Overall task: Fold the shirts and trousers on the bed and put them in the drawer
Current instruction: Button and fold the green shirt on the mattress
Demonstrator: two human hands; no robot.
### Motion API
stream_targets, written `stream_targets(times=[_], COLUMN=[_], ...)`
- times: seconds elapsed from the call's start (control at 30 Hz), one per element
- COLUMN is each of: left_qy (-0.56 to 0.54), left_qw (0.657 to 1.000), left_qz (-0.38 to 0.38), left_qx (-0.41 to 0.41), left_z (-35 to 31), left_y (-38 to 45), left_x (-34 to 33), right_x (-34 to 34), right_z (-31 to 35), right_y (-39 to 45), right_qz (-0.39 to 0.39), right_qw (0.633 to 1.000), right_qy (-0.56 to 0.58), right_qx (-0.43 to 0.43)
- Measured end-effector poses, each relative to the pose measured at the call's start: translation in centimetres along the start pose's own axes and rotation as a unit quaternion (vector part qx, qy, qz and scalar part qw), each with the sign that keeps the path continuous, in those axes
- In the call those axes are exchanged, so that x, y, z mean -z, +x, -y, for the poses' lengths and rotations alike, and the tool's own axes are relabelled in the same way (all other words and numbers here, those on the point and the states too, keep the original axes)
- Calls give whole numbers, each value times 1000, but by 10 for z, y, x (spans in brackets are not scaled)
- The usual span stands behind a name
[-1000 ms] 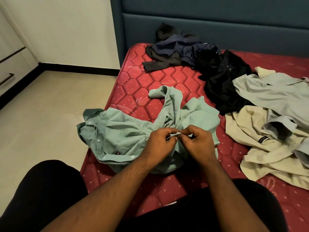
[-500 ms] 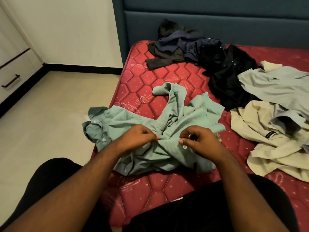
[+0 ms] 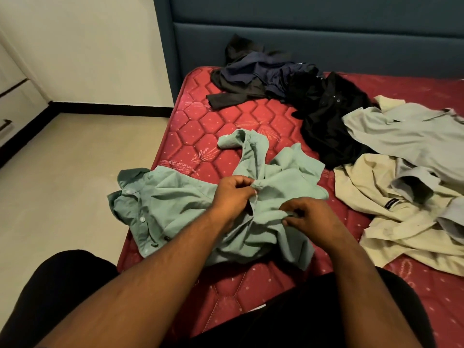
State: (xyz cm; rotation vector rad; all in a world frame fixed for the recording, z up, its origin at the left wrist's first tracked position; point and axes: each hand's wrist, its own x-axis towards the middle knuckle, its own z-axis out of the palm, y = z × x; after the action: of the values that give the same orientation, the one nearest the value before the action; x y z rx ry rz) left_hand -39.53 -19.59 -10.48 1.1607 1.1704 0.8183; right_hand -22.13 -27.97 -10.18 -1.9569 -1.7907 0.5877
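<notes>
Drawer (image 3: 15, 106) far left, shut. Left hand (image 3: 232, 194) and right hand (image 3: 307, 216), together a second ago, now apart, fingers each pinching the green shirt (image 3: 175, 199) crumpled on the bed (image 3: 200, 126): likely buttoning before folding; other clothes (image 3: 401, 136) wait right.

The green shirt (image 3: 175, 197) lay crumpled near the edge of the red bed (image 3: 200, 126), one sleeve curled up; a cream shirt (image 3: 371, 194) and a grey shirt (image 3: 406, 134) lay rumpled beside it; a black shirt (image 3: 326, 126) and dark clothes (image 3: 251, 76) sat heaped near the headboard.
</notes>
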Motion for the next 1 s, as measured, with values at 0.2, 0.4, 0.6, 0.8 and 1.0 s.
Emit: stream_targets(times=[0.2,0.4,0.6,0.8,1.0], left_qy=[-176,-141,-48,-81,-120], left_qw=[982,988,997,995,985], left_qz=[6,-48,-23,42,116], left_qx=[66,38,-48,-47,-37], left_z=[-3,2,4,6,3], left_y=[-10,-6,-7,-9,-14], left_x=[-15,-27,-28,-30,-34], right_x=[10,17,19,6,-1], right_z=[-17,-23,-4,-3,-4], right_y=[-3,-10,0,8,15], right_qz=[18,21,-151,-182,-198], right_qw=[994,957,941,952,942], right_qy=[90,281,303,243,268], right_qx=[-54,-76,-8,49,41])
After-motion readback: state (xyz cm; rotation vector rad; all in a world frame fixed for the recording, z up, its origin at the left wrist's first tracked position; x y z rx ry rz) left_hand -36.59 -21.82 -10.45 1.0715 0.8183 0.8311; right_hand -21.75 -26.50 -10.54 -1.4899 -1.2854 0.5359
